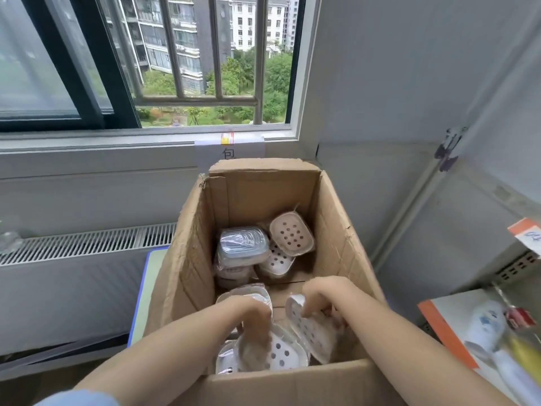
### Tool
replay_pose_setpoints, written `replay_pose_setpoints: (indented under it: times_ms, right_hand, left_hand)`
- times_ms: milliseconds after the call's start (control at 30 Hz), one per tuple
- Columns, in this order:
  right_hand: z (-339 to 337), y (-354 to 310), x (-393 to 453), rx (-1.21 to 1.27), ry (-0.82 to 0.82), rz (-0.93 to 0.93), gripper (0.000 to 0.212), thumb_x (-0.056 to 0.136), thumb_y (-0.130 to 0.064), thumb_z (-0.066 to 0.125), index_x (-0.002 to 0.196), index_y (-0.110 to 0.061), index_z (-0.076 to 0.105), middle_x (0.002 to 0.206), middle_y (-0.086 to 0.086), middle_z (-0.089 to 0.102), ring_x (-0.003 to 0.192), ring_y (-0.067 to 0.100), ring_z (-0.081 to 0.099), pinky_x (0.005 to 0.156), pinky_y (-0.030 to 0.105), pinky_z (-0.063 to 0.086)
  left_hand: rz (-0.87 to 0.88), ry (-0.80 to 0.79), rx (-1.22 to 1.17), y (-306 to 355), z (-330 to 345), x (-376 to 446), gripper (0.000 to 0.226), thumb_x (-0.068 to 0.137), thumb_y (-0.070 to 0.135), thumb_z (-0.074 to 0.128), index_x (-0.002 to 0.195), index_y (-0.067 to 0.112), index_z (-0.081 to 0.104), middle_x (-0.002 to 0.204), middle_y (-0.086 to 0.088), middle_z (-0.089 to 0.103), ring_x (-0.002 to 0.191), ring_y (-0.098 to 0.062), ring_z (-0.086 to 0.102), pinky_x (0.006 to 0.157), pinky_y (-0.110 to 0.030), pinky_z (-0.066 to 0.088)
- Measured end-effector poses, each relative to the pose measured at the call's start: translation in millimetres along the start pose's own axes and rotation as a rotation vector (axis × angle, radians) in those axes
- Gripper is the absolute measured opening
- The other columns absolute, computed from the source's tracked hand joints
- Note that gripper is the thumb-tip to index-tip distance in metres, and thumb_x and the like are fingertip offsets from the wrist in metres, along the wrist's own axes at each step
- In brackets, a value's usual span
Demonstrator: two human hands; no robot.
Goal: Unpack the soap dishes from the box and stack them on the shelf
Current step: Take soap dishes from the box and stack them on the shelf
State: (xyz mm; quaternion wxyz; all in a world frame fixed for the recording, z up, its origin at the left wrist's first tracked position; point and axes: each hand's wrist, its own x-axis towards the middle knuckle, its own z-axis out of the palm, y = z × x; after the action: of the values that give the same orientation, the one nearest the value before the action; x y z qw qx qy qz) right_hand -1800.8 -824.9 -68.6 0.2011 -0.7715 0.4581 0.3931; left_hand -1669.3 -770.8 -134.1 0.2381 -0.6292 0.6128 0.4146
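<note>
Barred window [181, 60] fills upper left of my view, daylight, apartment blocks beyond. White radiator [87, 241] lower left. Grey wall [395, 83] upper right.

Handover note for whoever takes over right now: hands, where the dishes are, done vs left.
Left hand: down in the cardboard box, fingers curled on a wrapped soap dish at the near end.
Right hand: fingers curled on the rim of a tilted soap dish beside it.
More dishes at the far end: a wrapped stack and a beige dish.
Done: box is open; no dish is out of it in this view.
Left: lift all dishes out and stack them on the shelf to the right.
</note>
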Motion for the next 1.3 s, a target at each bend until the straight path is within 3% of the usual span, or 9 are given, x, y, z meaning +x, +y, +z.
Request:
replay_pose_setpoints:
  times_ms: [100,200,333,433,500,600,833,1100,1300]
  right_hand:
    - [-7,3,-12,0.026,0.181,-0.016,0.037,0.085,-0.031,0.059,0.110,-0.005,0.063,0.105,0.009,0.063,0.081,0.022,0.054,0.071,0.031,0.048]
    - [-16,10,-34,0.185,0.406,-0.032,0.037,0.086,-0.030,0.059,0.110,-0.002,0.059,0.113,0.012,0.062,0.091,0.025,0.059,0.069,0.030,0.044]
    - [-23,22,-67,0.541,0.786,-0.067,0.039,0.082,-0.033,0.061,0.107,-0.006,0.049,0.114,0.011,0.057,0.096,0.024,0.053,0.072,0.032,0.042]
    - [-17,30,-96,0.823,1.097,-0.135,0.046,0.079,-0.035,0.067,0.114,-0.011,0.049,0.112,0.004,0.054,0.102,0.020,0.053,0.085,0.031,0.046]
    - [-7,35,-118,0.929,1.319,-0.187,0.045,0.078,-0.035,0.070,0.112,-0.014,0.049,0.108,0.001,0.055,0.096,0.015,0.055,0.082,0.027,0.047]
    - [18,43,-148,1.042,1.534,-0.196,0.046,0.073,-0.049,0.066,0.109,-0.027,0.048,0.107,-0.004,0.058,0.094,0.010,0.057,0.074,0.017,0.046]
    - [101,84,-177,1.295,1.687,0.016,0.056,0.060,-0.066,0.054,0.098,-0.026,0.052,0.099,-0.006,0.060,0.083,-0.011,0.054,0.065,0.001,0.039]
    - [193,154,-233,1.322,1.841,0.280,0.049,0.060,-0.063,0.057,0.092,-0.028,0.051,0.091,-0.010,0.058,0.084,0.009,0.055,0.066,0.005,0.038]
    - [264,198,-282,1.335,1.897,0.410,0.050,0.060,-0.061,0.060,0.094,-0.026,0.049,0.093,-0.007,0.057,0.084,-0.008,0.053,0.067,0.000,0.037]
  left_hand:
    - [0.030,0.018,0.050,2,-11,-4,0.031,0.078,0.041,0.072,0.081,0.013,0.060,0.070,-0.002,0.049,0.055,-0.014,0.041,0.050,-0.023,0.035]
    - [0.050,0.103,-0.019,9,-34,-24,0.032,0.076,0.040,0.073,0.068,0.015,0.055,0.063,0.001,0.044,0.055,-0.016,0.043,0.050,-0.024,0.034]
    - [0.019,0.545,0.093,11,-65,-70,0.033,0.073,0.040,0.073,0.072,0.010,0.058,0.071,-0.003,0.051,0.071,-0.022,0.055,0.056,-0.029,0.039]
    - [0.064,0.894,-0.188,7,-75,-105,0.031,0.071,0.036,0.073,0.079,0.014,0.053,0.084,-0.004,0.047,0.074,-0.015,0.045,0.055,-0.027,0.032]
    - [0.146,1.087,-0.425,10,-72,-125,0.040,0.071,0.034,0.076,0.099,0.014,0.055,0.100,-0.006,0.048,0.089,-0.016,0.048,0.069,-0.026,0.037]
    - [0.388,1.296,-0.879,30,-55,-150,0.044,0.071,0.033,0.079,0.101,0.022,0.050,0.107,-0.006,0.055,0.097,-0.020,0.057,0.081,-0.035,0.051]
    - [0.718,1.205,-1.482,119,7,-168,0.040,0.067,0.032,0.071,0.101,0.025,0.053,0.100,0.000,0.063,0.091,-0.013,0.064,0.075,-0.028,0.052]
    - [0.778,1.019,-1.491,218,43,-162,0.035,0.082,0.015,0.069,0.112,0.011,0.052,0.093,-0.001,0.064,0.077,-0.006,0.062,0.064,-0.016,0.051]
    - [0.854,0.886,-1.418,301,79,-162,0.025,0.082,0.011,0.069,0.102,0.014,0.054,0.089,-0.001,0.063,0.074,-0.008,0.060,0.066,-0.018,0.050]
